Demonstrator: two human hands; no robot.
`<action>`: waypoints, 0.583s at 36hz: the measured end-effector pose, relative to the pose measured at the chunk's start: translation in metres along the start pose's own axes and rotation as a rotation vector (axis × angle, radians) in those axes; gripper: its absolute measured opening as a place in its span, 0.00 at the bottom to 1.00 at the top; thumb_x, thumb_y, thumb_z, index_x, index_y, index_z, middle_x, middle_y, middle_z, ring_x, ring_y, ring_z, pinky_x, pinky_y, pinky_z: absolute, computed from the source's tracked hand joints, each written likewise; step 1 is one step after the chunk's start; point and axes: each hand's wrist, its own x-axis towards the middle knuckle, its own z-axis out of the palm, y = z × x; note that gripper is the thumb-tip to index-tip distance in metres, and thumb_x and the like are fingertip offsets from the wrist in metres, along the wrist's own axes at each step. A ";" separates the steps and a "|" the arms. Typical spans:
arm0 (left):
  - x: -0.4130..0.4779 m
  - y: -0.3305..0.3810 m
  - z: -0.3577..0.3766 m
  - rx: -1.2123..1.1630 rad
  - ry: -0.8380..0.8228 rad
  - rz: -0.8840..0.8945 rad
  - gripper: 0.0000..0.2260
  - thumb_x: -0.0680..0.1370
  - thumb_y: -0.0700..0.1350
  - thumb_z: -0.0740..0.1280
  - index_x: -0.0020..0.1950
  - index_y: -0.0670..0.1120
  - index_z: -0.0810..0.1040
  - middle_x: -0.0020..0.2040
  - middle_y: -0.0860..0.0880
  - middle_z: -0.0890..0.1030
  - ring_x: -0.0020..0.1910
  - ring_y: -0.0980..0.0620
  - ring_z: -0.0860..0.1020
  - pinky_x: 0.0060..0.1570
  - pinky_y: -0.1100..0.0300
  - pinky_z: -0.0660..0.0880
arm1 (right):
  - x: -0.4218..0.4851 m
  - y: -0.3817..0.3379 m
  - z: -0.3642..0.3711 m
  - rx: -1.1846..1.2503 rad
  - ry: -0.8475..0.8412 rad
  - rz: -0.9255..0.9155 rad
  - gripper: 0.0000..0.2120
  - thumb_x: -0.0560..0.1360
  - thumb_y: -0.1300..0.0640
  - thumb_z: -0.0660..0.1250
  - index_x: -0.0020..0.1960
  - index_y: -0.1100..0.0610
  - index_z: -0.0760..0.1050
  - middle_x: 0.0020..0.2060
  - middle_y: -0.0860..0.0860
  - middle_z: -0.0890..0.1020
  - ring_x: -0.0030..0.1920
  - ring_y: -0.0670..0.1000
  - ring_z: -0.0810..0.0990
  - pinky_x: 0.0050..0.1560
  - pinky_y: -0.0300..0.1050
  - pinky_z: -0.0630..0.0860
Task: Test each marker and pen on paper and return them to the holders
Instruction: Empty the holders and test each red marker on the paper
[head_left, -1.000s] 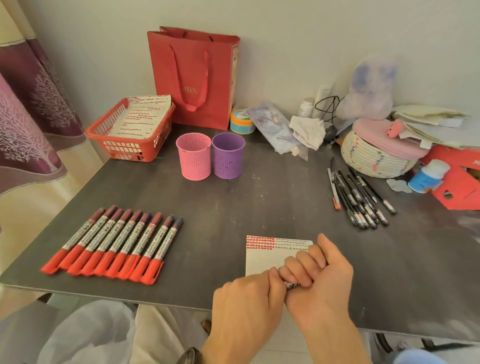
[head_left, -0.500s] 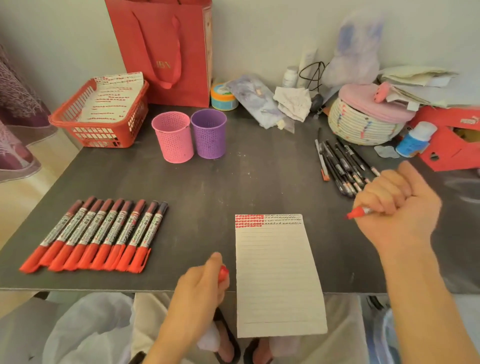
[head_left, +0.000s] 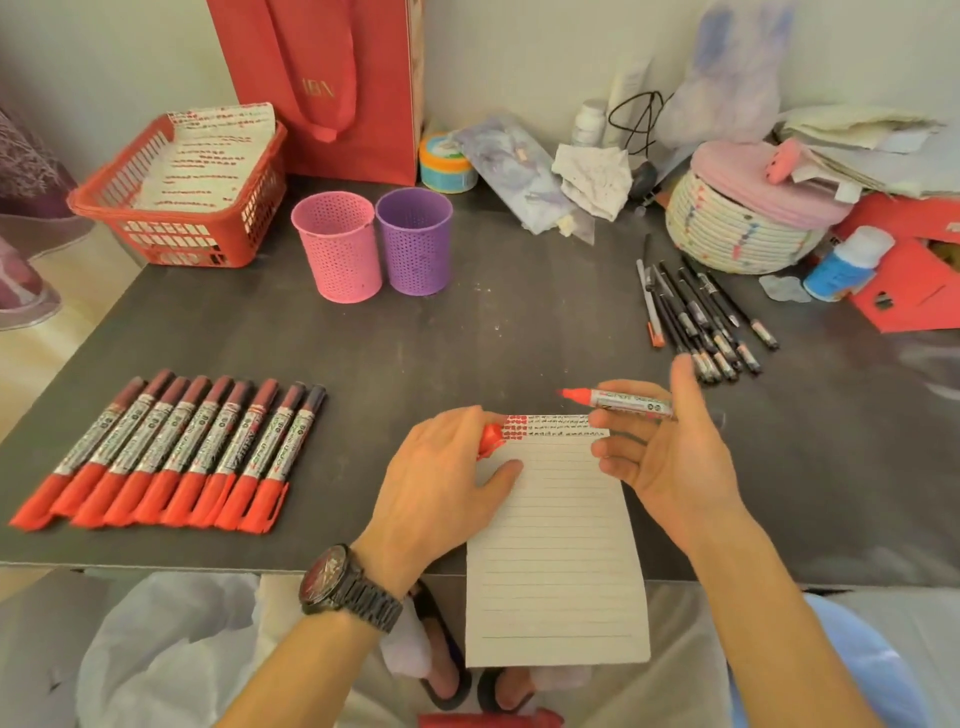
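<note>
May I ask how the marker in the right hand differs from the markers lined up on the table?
The held marker is uncapped, its red tip bare; the row of markers wear red caps. The held marker is lifted off the table, pinched by the right hand, pointing left; the row of markers lies on it side by side. Both share the same printed barrel.

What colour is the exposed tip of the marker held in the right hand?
Red; the tip of the marker shows clearly in the head view.
</note>
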 end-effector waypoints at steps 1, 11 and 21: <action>0.000 -0.001 0.001 0.004 -0.005 0.000 0.16 0.75 0.60 0.67 0.60 0.55 0.74 0.56 0.58 0.80 0.58 0.59 0.72 0.58 0.65 0.63 | 0.001 0.000 0.003 -0.037 0.015 -0.030 0.28 0.69 0.29 0.66 0.47 0.53 0.86 0.38 0.56 0.85 0.33 0.53 0.84 0.31 0.42 0.80; 0.004 -0.004 0.000 -0.046 -0.025 -0.035 0.17 0.72 0.64 0.66 0.57 0.58 0.72 0.50 0.65 0.73 0.55 0.63 0.71 0.59 0.64 0.63 | 0.026 0.014 0.027 -0.401 0.167 -0.340 0.15 0.74 0.50 0.75 0.33 0.51 0.75 0.23 0.53 0.77 0.21 0.51 0.75 0.23 0.41 0.71; 0.008 -0.005 0.001 -0.066 0.011 -0.069 0.13 0.74 0.58 0.70 0.54 0.55 0.74 0.51 0.64 0.74 0.54 0.63 0.68 0.56 0.62 0.63 | 0.035 0.042 0.023 -0.601 0.288 -0.371 0.12 0.71 0.50 0.70 0.31 0.52 0.74 0.21 0.50 0.77 0.23 0.44 0.74 0.34 0.46 0.72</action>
